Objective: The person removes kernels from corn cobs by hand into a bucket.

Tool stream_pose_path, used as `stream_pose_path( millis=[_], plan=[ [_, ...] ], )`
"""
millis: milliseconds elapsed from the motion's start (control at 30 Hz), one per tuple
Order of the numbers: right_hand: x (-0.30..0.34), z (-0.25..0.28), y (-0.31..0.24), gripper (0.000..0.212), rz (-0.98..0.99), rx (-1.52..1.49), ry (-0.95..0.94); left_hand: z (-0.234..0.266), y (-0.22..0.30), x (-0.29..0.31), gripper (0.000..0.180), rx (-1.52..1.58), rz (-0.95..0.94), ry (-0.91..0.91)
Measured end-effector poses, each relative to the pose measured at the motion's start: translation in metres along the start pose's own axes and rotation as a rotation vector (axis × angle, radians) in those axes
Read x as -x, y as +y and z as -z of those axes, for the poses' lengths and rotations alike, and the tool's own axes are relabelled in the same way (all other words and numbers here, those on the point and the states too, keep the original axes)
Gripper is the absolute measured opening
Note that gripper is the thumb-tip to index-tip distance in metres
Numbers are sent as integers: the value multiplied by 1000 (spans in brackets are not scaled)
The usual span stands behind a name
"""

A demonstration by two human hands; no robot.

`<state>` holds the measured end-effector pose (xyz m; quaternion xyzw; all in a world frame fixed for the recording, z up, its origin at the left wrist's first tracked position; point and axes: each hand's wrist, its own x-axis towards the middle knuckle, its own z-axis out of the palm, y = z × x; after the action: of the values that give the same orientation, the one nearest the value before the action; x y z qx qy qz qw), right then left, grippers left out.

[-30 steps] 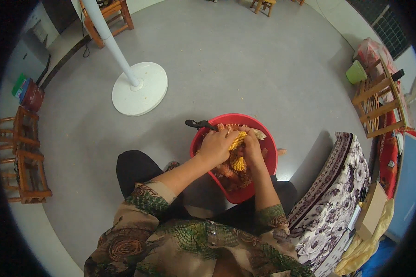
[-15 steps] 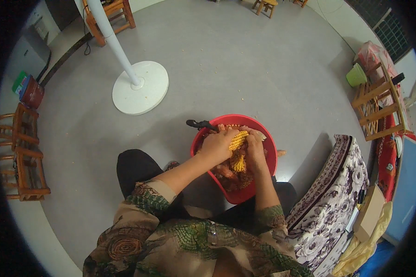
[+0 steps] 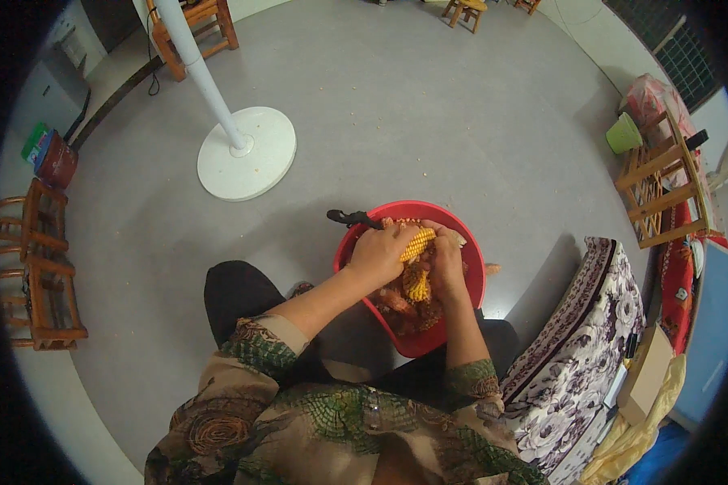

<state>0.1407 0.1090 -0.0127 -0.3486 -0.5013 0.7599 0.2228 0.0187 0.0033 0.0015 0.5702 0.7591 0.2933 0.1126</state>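
Observation:
A yellow ear of corn (image 3: 417, 243) is gripped between my two hands, above a red basin (image 3: 474, 242). My left hand (image 3: 380, 252) is closed on its left side, and my right hand (image 3: 446, 260) is closed around its right end, with the fingertips partly hidden. Beneath them in the basin lie reddish-brown cobs (image 3: 395, 302), loose kernels and another piece of yellow corn (image 3: 416, 284). The black handle (image 3: 349, 217) of a tool sticks out over the basin's far left rim; its other end is hidden.
My knees flank the basin. Ahead stands a white pole on a round base (image 3: 247, 153). A patterned cushion (image 3: 578, 356) is at the right, beyond it a wooden rack (image 3: 663, 186) and a green bucket (image 3: 624, 132). Wooden chairs (image 3: 48, 267) stand left. Kernels dot the grey floor (image 3: 332, 145).
My hands shift only slightly on the ear of corn, staying over the basin. Everything else stands as before.

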Motion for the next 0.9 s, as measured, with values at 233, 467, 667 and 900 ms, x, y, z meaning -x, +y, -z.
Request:
stream_pose_path(
  millis=[233,467,667,900],
  plan=[
    [0,0,-2,33,-6,21,23,1,5,3,53,-59,-68,29],
    [0,-10,-12,37,-204,-266,74,-1,1,4,50,-141,-102,117],
    [6,-12,-14,30,-173,-119,22,-2,5,8,40,-237,-208,213],
    [2,-2,-5,26,-142,8,48,1,13,11,37,-271,-254,203]
  ],
)
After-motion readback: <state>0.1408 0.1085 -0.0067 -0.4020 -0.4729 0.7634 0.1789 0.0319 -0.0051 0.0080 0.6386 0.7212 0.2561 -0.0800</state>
